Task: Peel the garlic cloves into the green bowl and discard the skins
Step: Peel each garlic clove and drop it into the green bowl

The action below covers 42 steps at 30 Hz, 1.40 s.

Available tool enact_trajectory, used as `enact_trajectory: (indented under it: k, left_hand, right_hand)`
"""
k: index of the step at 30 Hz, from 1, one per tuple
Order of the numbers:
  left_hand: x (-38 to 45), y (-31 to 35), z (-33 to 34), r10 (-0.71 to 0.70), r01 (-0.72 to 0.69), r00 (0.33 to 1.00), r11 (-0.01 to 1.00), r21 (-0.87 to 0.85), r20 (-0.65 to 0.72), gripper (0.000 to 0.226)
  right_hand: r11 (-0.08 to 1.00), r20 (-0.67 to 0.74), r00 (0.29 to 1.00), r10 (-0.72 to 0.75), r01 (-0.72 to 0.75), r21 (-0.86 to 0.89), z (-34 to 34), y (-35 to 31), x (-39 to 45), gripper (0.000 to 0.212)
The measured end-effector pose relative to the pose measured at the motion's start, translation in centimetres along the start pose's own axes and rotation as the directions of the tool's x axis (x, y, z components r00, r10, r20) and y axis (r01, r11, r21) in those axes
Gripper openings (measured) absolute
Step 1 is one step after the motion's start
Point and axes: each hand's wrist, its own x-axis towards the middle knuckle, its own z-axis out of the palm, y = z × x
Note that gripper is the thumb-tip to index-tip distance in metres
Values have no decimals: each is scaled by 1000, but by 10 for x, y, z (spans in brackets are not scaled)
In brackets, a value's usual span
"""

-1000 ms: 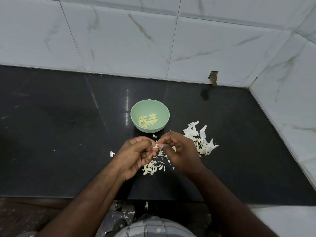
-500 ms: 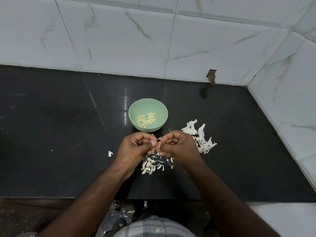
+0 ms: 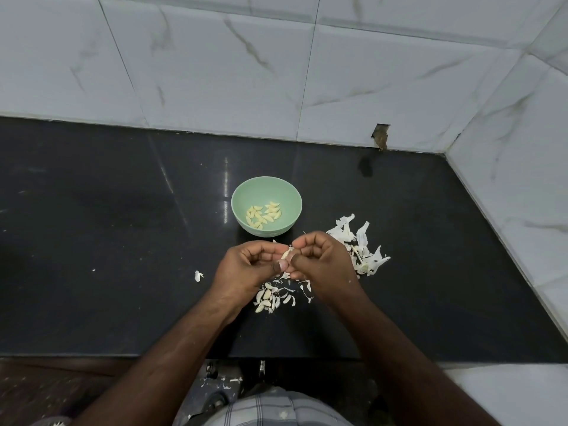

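Note:
A pale green bowl (image 3: 242, 198) stands on the black counter and holds several peeled garlic cloves (image 3: 263, 215). Just in front of it my left hand (image 3: 246, 265) and my right hand (image 3: 325, 261) meet, both pinching one small garlic clove (image 3: 285, 255) between their fingertips. Under the hands lies a small heap of unpeeled cloves (image 3: 266, 298) mixed with skin scraps. A pile of white garlic skins (image 3: 364, 247) sits to the right of my right hand.
The black counter (image 3: 107, 226) runs to a white marble-tiled wall at the back and on the right. One stray skin flake (image 3: 198, 275) lies left of my left hand. A chipped hole (image 3: 380, 138) marks the back wall's base. More scraps litter the floor below.
Both hands have shifted slightly while working the clove; more of the pale clove shows between the fingertips now. The bowl and the piles are unmoved.

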Motion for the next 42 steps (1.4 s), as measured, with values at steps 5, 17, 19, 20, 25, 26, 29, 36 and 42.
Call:
enact_trajectory:
  k: [5, 17, 19, 20, 25, 26, 29, 36, 42]
  left_hand:
    - [1, -3, 0, -21, 23, 999, 998, 66, -31, 16]
    - [3, -4, 2, -41, 49, 997, 992, 116, -71, 11]
    - [2, -3, 2, -24, 31, 998, 992, 126, -52, 9]
    - [2, -2, 2, -18, 24, 999, 992, 127, -45, 10]
    - [0, 1, 6, -14, 20, 998, 995, 99, -58, 15]
    - [0, 2, 7, -14, 19, 998, 995, 95, -60, 15]
    - [0, 1, 5, 8, -3, 999, 993, 120, -35, 14]
    - [-2, 0, 4, 72, -69, 997, 992, 101, -29, 18]
    - [-2, 0, 4, 60, -60, 998, 998, 5, -26, 21]
  right_hand:
    - [980, -16, 993, -117, 113, -167, -3, 7, 2, 23]
    - [790, 103, 951, -291, 300, -535, -27, 4, 5, 19]
    - [780, 165, 947, -277, 322, -537, -25, 1, 3, 19]
    - [767, 174, 952, -254, 307, -563, -23, 1, 2, 14]
    - [853, 62, 987, -148, 159, -497, -14, 3, 2, 21]
    - [893, 53, 992, -112, 124, -432, -13, 4, 1, 21]
    - [986, 47, 999, 21, -13, -168, -10, 0, -4, 16]
    - [960, 137, 964, 226, -245, 136, -11, -8, -8, 14]
    - [852, 218, 908, 358, -413, 322, -13, -11, -5, 6]
